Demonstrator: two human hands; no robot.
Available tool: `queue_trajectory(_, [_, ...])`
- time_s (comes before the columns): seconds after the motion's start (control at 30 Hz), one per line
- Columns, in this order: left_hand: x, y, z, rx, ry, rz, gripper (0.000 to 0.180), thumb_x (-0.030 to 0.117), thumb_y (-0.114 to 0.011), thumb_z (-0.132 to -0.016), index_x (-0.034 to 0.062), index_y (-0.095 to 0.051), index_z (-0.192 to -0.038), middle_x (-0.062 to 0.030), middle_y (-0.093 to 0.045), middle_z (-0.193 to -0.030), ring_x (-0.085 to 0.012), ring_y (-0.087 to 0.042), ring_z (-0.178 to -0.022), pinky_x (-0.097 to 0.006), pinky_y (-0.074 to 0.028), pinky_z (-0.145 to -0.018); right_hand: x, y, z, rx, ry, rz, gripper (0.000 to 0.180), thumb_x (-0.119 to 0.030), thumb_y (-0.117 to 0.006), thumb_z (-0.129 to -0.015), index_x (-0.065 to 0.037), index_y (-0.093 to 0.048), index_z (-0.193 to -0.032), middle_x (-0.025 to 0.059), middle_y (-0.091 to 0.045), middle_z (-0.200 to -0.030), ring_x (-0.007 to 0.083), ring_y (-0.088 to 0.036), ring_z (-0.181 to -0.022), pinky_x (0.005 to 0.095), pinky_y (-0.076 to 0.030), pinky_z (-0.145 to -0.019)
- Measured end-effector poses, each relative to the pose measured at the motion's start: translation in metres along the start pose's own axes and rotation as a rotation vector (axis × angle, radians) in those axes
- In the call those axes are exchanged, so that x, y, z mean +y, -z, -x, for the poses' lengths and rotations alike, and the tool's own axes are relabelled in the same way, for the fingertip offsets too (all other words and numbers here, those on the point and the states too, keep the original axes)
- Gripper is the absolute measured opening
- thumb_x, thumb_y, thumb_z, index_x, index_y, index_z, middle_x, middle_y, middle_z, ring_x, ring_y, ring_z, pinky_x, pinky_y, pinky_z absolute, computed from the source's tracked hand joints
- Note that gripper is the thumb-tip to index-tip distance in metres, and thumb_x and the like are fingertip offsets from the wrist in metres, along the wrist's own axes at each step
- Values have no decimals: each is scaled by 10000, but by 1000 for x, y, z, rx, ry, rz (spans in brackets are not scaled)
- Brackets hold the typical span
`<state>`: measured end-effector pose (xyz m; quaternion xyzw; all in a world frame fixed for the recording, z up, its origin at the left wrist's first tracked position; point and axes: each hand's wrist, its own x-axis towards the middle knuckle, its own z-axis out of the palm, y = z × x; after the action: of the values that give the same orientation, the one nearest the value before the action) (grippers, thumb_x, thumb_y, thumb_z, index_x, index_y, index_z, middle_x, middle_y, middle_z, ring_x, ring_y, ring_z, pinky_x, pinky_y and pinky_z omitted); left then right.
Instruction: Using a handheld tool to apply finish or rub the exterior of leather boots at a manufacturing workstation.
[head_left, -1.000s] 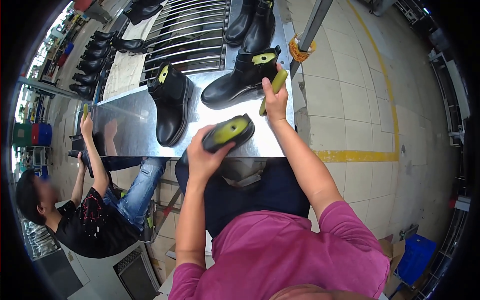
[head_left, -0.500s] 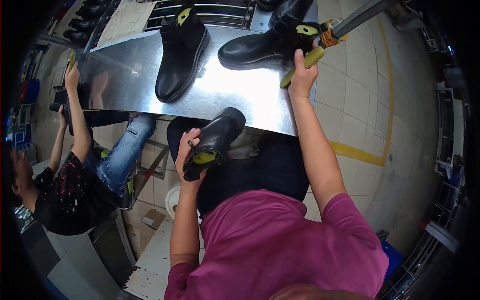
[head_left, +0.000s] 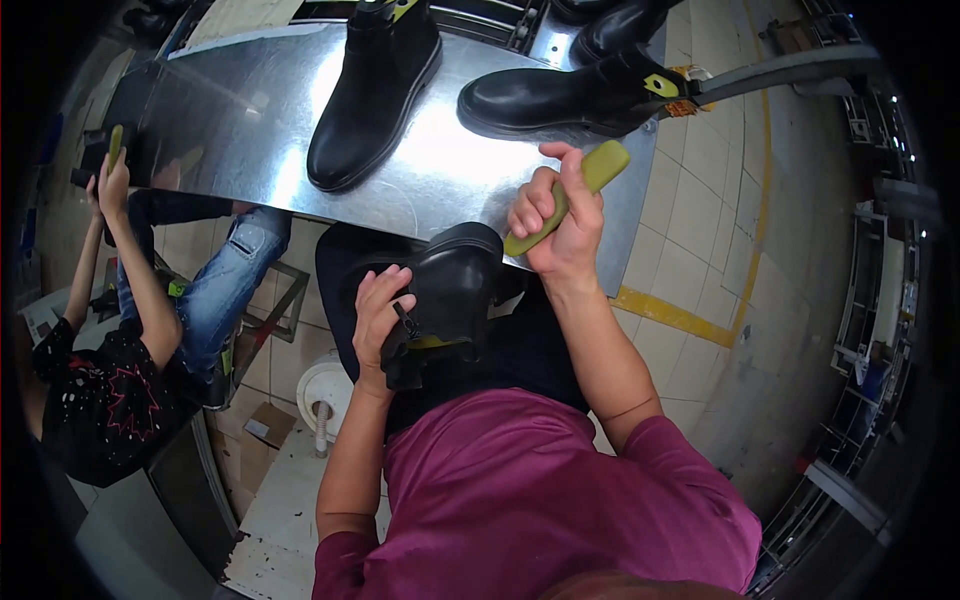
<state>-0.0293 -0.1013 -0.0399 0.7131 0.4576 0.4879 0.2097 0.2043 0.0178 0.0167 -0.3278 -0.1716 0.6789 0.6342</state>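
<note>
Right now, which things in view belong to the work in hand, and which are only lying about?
Belong to the work:
- black boot, in the left hand
- olive-green bar, in the right hand
- probably, boots on the metal table

Seemingly lying about:
- brown cardboard, lower left
- round white object beside it

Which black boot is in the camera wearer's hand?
The smooth black ankle boot in the left hand; the left black boot and right black boot nearby stand on the silver metal table.
</note>
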Motion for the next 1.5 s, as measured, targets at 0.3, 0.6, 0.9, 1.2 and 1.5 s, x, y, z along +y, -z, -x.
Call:
queue_trajectory(0.3, [-5,-3,4,21,5,37,317,136,-672,-933,132,-583,-1238,-173,-665,-1331,-374,-644,-1238,-551,-392,-1138,17,-37,-6,-109,-66,331,219,-249,-667,-1027,-49,-597,-1082,-23,-388,-598,80,-373,-453,250,-323,-427])
queue_trajectory(0.6, [-6,-10,10,55,18,75,353,158,-703,-906,132,-583,-1237,-168,-665,-1329,-368,-639,-1239,-542,-339,-1167,36,-51,-17,-228,-179,437,213,-215,-705,-994,-41,-595,-1047,-30,-408,-600,72,-370,-455,247,-314,-431])
queue_trajectory(0.9, [-8,-12,13,98,-25,62,362,214,-691,-921,122,-586,-1256,-170,-670,-1316,-369,-643,-1233,-527,-374,-1146,44,-54,-22,-310,-333,473,202,-218,-693,-997,-69,-577,-1069,-19,-415,-615,102,-428,-483,276,-349,-465])
queue_trajectory(1.2, [-19,22,-49,-373,-144,-38,612,240,-763,-802,87,-610,-1374,-172,-648,-1362,-346,-630,-1237,-493,-433,-1081,-14,2,5,-95,142,390,314,-242,-660,-1009,17,-598,-1177,36,-517,-670,167,-539,-556,322,-479,-521])
queue_trajectory(1.5, [-4,-5,-28,-239,68,-20,435,101,-644,-903,66,-646,-1337,-174,-683,-1321,-347,-659,-1211,-481,-454,-1082,-23,-7,4,-125,-17,343,500,-210,-641,-996,6,-516,-1429,-24,-396,-573,98,-428,-463,276,-379,-469])
